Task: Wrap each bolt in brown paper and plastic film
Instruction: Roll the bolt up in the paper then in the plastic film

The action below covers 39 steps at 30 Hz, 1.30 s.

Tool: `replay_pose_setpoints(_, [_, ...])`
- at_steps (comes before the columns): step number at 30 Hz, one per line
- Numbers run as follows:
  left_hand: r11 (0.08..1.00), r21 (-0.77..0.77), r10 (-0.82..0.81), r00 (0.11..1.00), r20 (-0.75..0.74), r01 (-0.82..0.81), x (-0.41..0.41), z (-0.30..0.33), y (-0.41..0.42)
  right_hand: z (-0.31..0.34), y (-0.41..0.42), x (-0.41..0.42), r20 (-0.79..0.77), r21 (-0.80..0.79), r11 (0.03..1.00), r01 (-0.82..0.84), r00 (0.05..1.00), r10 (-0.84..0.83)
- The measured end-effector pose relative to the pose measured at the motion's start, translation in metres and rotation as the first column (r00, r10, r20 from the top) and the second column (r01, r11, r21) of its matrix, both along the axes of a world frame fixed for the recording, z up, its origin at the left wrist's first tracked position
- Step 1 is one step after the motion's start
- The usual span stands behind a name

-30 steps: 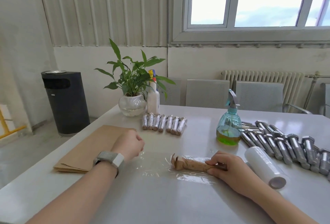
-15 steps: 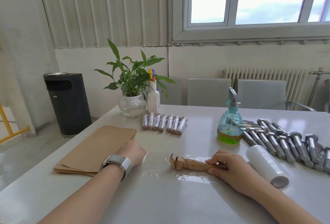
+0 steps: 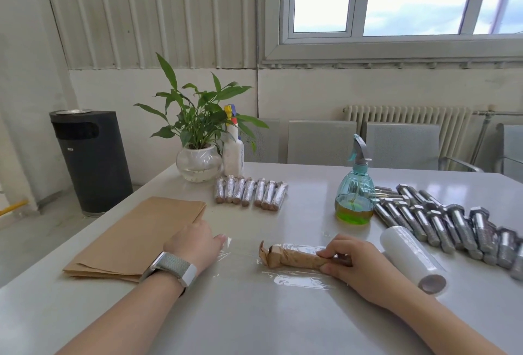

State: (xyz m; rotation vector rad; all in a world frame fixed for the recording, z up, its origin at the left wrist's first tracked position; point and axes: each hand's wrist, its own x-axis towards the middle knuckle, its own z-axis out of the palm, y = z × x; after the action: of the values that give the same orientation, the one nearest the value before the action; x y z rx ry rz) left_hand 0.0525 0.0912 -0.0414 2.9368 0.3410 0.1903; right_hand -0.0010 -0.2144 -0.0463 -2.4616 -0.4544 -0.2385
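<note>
- A row of finished wrapped bolts (image 3: 250, 194) lay near the far edge of the table (image 3: 254, 320), beside the potted plant (image 3: 198, 139); seven could be counted, though not with certainty.
- The bolt in hand (image 3: 294, 257), already in brown paper, lay on a sheet of plastic film (image 3: 297, 279) spread flat before the person.
- The right hand (image 3: 356, 265) gripped its right end, fingers curled round it.
- The left hand (image 3: 192, 244) pressed the film's left edge down; finger posture was largely hidden.
- Remaining: a pile of bare bolts (image 3: 441, 219) at right, with the brown paper stack (image 3: 135, 238) and film roll (image 3: 410, 258) on hand. Judged under halfway.
</note>
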Motion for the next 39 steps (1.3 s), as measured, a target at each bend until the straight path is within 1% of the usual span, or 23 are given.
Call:
replay_pose_setpoints(3, [1.000, 0.018, -0.005, 1.000, -0.016, 0.005, 0.001, 0.000, -0.001, 0.000, -0.001, 0.000, -0.003, 0.002, 1.000, 0.000, 1.000, 0.000])
replay_pose_setpoints(6, [1.000, -0.013, -0.022, 1.000, 0.002, 0.022, -0.001, 0.002, -0.004, 0.000, -0.001, 0.001, -0.003, 0.007, 1.000, -0.003, 1.000, 0.003])
replay_pose_setpoints(9, [0.992, -0.098, -0.077, 0.995, 0.065, 0.083, -0.003, 0.005, -0.005, 0.000, -0.001, 0.001, 0.000, 0.013, 1.000, -0.009, 1.000, 0.009])
replay_pose_setpoints(12, [0.952, -0.259, -0.124, 0.979, 0.162, 0.164, -0.003, 0.010, -0.005, 0.000, -0.001, 0.002, -0.004, 0.010, 1.000, -0.010, 1.000, 0.010])
replay_pose_setpoints(14, [0.937, -0.293, -0.130, 0.970, 0.207, 0.188, 0.000, 0.019, -0.004, 0.000, -0.001, 0.002, -0.007, 0.006, 1.000, -0.011, 1.000, 0.011])
replay_pose_setpoints(16, [0.919, -0.321, -0.165, 0.962, 0.217, 0.230, 0.005, 0.030, -0.005, 0.001, -0.001, 0.002, -0.014, 0.002, 1.000, -0.013, 1.000, 0.013])
replay_pose_setpoints(17, [0.884, -0.384, -0.193, 0.956, 0.221, 0.267, 0.008, 0.036, -0.008, 0.001, -0.001, 0.003, -0.016, -0.002, 1.000, -0.012, 1.000, 0.012])
replay_pose_setpoints(20, [0.718, -0.596, -0.289, 0.933, 0.214, 0.359, 0.014, 0.055, -0.027, 0.001, -0.001, 0.004, -0.025, -0.007, 1.000, -0.003, 1.000, 0.003])
replay_pose_setpoints(22, [0.636, -0.654, -0.378, 0.904, 0.199, 0.410, 0.014, 0.067, -0.046, 0.000, 0.000, 0.004, -0.023, -0.003, 1.000, 0.002, 1.000, -0.002])
replay_pose_setpoints(24, [0.555, -0.698, -0.492, 0.855, 0.163, 0.453, 0.010, 0.075, -0.069, 0.000, -0.001, 0.004, -0.019, 0.012, 1.000, -0.001, 1.000, 0.001])
replay_pose_setpoints(26, [0.480, -0.762, -0.578, 0.810, 0.097, 0.434, 0.008, 0.074, -0.095, 0.000, -0.001, 0.005, -0.014, 0.016, 1.000, -0.005, 1.000, 0.005])
replay_pose_setpoints(27, [0.473, -0.777, -0.599, 0.798, 0.062, 0.415, 0.006, 0.070, -0.107, 0.000, -0.001, 0.005, -0.013, 0.014, 1.000, -0.008, 1.000, 0.008])
replay_pose_setpoints(28, [0.486, -0.775, -0.613, 0.790, 0.027, 0.404, 0.005, 0.065, -0.118, 0.000, -0.002, 0.005, -0.015, 0.015, 1.000, -0.011, 1.000, 0.011])
replay_pose_setpoints(32, [0.569, -0.724, -0.652, 0.750, -0.108, 0.390, 0.004, 0.037, -0.145, -0.002, -0.001, 0.006, -0.040, 0.050, 0.999, -0.016, 0.999, 0.018])
replay_pose_setpoints(35, [0.596, -0.693, -0.666, 0.731, -0.147, 0.404, 0.006, 0.029, -0.149, -0.004, -0.003, 0.007, -0.049, 0.073, 0.997, -0.029, 0.998, 0.032])
replay_pose_setpoints(37, [0.615, -0.638, -0.698, 0.697, -0.166, 0.464, 0.005, 0.029, -0.150, -0.005, -0.003, 0.006, -0.035, 0.090, 0.995, -0.032, 0.999, 0.035])
replay_pose_setpoints(39, [0.616, -0.615, -0.717, 0.674, -0.179, 0.492, 0.003, 0.030, -0.149, -0.006, -0.003, 0.006, -0.004, 0.085, 0.996, -0.015, 1.000, 0.015])
